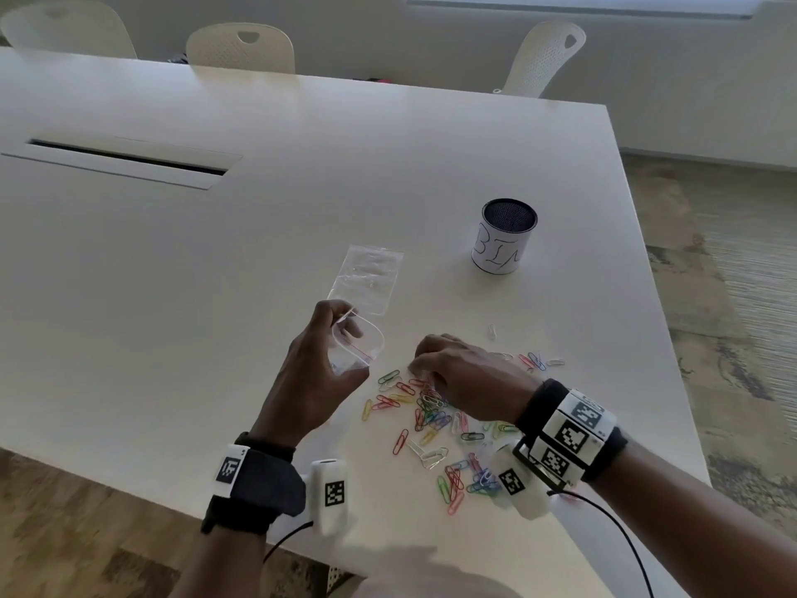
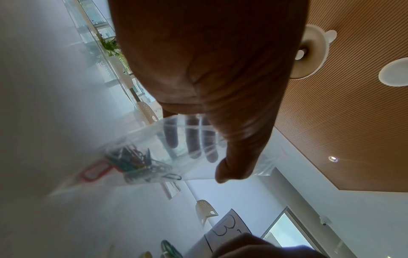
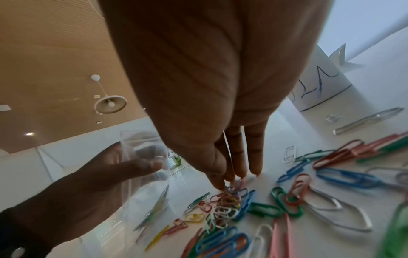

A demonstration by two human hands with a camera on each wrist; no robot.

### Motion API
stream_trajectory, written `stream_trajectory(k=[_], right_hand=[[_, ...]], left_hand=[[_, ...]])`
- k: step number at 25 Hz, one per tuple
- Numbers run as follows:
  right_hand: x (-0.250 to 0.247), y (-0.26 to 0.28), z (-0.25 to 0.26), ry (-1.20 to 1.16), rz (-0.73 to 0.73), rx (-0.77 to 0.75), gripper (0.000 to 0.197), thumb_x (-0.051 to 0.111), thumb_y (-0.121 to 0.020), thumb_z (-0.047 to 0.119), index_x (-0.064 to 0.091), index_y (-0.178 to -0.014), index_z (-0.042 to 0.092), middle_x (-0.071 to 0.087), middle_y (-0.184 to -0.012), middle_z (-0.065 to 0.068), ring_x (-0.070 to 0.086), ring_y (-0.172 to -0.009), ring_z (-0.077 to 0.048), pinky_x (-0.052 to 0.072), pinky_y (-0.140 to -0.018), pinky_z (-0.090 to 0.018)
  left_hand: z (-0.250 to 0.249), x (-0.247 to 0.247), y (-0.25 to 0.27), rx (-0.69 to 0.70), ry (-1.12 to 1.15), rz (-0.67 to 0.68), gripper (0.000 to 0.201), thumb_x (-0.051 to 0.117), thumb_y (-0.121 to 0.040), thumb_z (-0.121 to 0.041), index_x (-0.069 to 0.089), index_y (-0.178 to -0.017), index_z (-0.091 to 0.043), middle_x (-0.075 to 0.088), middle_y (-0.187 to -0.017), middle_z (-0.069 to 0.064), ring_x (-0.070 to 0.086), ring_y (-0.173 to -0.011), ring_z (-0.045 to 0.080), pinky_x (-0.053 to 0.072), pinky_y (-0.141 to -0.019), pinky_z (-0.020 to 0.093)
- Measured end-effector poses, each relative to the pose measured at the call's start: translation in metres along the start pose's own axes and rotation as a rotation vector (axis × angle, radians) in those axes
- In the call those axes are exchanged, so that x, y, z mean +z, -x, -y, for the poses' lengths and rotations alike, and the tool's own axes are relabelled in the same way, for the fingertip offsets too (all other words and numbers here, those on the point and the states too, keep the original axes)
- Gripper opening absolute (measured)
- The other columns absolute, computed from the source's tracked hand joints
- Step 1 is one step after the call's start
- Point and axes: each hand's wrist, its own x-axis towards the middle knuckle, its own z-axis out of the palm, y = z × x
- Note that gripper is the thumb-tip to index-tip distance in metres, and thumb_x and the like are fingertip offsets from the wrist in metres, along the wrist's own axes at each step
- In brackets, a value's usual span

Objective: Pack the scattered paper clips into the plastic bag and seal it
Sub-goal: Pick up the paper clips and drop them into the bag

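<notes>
My left hand (image 1: 340, 328) holds a clear plastic bag (image 1: 360, 345) with its red-lined mouth held open, just left of the clip pile. In the left wrist view the thumb (image 2: 234, 167) presses the bag's front, the fingers show through it from behind, and several coloured clips (image 2: 132, 164) lie inside. Coloured paper clips (image 1: 431, 418) are scattered over the white table (image 1: 215, 295) near its front edge. My right hand (image 1: 420, 366) reaches down onto the pile, and its thumb and fingertips (image 3: 223, 185) pinch a small cluster of clips (image 3: 227, 195).
A second clear bag (image 1: 371, 276) lies flat just beyond my left hand. A cup labelled BIN (image 1: 502, 239) stands at the back right. A few loose clips (image 1: 537, 360) lie right of my right hand. The table's front edge runs close under both wrists.
</notes>
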Motion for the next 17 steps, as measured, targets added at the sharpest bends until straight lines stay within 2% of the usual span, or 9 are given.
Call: stream_trajectory(k=[2,3,5,7,9,13,15,17], right_hand=[[-0.003,0.008,0.004,0.001,0.031,-0.010,0.029,0.051,-0.108,0.027,0.065,-0.133,0.020,0.056,-0.137,0.002,0.057,-0.119,-0.015,0.047,-0.089,-0.022],[-0.004,0.012,0.005,0.017,0.042,-0.006,0.035,0.056,-0.105,0.037,0.061,-0.136,0.021,0.055,-0.138,0.002,0.058,-0.117,-0.014,0.046,-0.085,-0.022],[-0.005,0.018,0.006,0.135,0.043,0.010,0.066,0.064,-0.092,0.060,0.049,-0.147,0.026,0.052,-0.142,0.001,0.056,-0.117,-0.014,0.050,-0.084,-0.025],[-0.001,0.020,0.009,0.226,0.060,0.023,0.086,0.071,-0.081,0.068,0.040,-0.153,0.031,0.050,-0.142,-0.001,0.053,-0.120,-0.016,0.051,-0.087,-0.028],[0.008,0.021,0.014,0.189,0.073,0.031,0.081,0.075,-0.082,0.060,0.043,-0.151,0.034,0.050,-0.140,-0.003,0.053,-0.118,-0.018,0.054,-0.092,-0.030],[0.018,0.023,0.022,0.077,-0.027,0.037,0.042,0.069,-0.097,0.035,0.061,-0.138,0.026,0.059,-0.129,-0.003,0.061,-0.110,-0.016,0.057,-0.097,-0.029],[0.019,0.024,0.025,0.028,-0.074,0.042,0.026,0.062,-0.103,0.025,0.067,-0.129,0.021,0.063,-0.120,-0.003,0.066,-0.103,-0.015,0.060,-0.094,-0.030],[0.020,0.022,0.025,0.024,-0.099,0.058,0.023,0.058,-0.105,0.023,0.069,-0.125,0.019,0.066,-0.115,-0.002,0.069,-0.097,-0.014,0.061,-0.089,-0.028]], left_hand=[[-0.002,0.001,0.001,-0.003,-0.012,-0.005,0.066,0.088,-0.082,-0.016,0.043,-0.130,-0.029,0.063,-0.111,-0.014,0.063,-0.102,0.004,0.063,-0.078,0.035],[-0.003,0.002,0.001,-0.007,-0.014,-0.008,0.066,0.088,-0.082,-0.017,0.043,-0.130,-0.029,0.063,-0.111,-0.015,0.063,-0.102,0.003,0.063,-0.079,0.036],[-0.004,0.003,0.002,-0.015,-0.015,-0.009,0.066,0.087,-0.082,-0.017,0.043,-0.130,-0.029,0.064,-0.112,-0.014,0.063,-0.102,0.003,0.064,-0.078,0.039],[-0.005,0.003,0.004,-0.016,-0.021,-0.008,0.066,0.087,-0.082,-0.017,0.043,-0.130,-0.029,0.064,-0.112,-0.013,0.062,-0.103,0.003,0.064,-0.077,0.039],[-0.005,0.001,0.005,-0.012,-0.021,0.005,0.067,0.088,-0.082,-0.018,0.043,-0.131,-0.029,0.063,-0.112,-0.013,0.062,-0.104,0.002,0.063,-0.076,0.033],[-0.003,-0.004,0.002,0.003,-0.008,0.041,0.068,0.087,-0.082,-0.016,0.042,-0.131,-0.029,0.062,-0.113,-0.013,0.060,-0.106,0.003,0.060,-0.074,0.023],[-0.002,-0.007,0.000,0.005,0.000,0.058,0.067,0.087,-0.082,-0.015,0.042,-0.130,-0.029,0.062,-0.113,-0.013,0.060,-0.106,0.006,0.059,-0.075,0.025],[-0.001,-0.008,-0.002,0.011,0.011,0.080,0.066,0.086,-0.082,-0.015,0.042,-0.130,-0.029,0.062,-0.113,-0.013,0.060,-0.106,0.008,0.058,-0.076,0.025]])
